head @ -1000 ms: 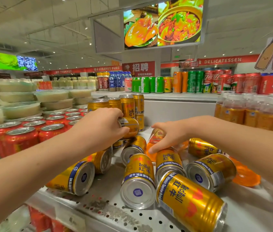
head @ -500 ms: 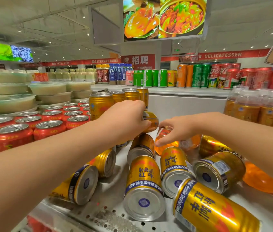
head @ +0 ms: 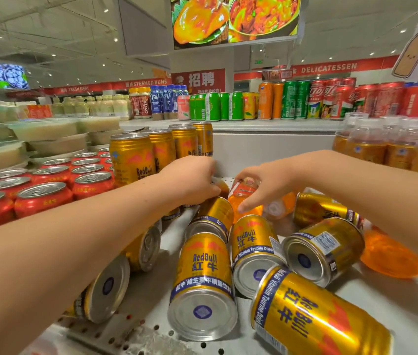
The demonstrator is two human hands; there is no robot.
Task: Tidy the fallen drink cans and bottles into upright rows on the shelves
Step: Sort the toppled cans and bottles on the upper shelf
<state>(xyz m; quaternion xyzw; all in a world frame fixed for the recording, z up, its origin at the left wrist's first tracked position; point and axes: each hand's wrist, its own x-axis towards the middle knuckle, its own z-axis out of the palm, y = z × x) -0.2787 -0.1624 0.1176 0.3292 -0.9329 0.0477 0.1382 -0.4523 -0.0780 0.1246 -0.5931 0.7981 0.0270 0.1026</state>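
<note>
Several gold Red Bull cans (head: 204,280) lie on their sides across the white perforated shelf (head: 151,336). A row of the same gold cans (head: 132,158) stands upright at the back left. My left hand (head: 190,180) grips a gold can (head: 222,187) at the back of the heap, mostly hidden under the fingers. My right hand (head: 261,185) curls round a fallen orange drink bottle (head: 243,198) right beside it. A second orange bottle (head: 389,254) lies on its side at the right, under my right forearm.
Red cans (head: 41,198) stand in rows at the left, with stacked white tubs (head: 44,129) behind. Upright orange bottles (head: 382,147) fill the right side. A higher shelf (head: 266,124) at the back carries green, orange and red cans.
Both hands have reached farther back into the heap. The left hand's can has moved back with it, and the right hand has closed round the orange bottle. The camera has moved closer.
</note>
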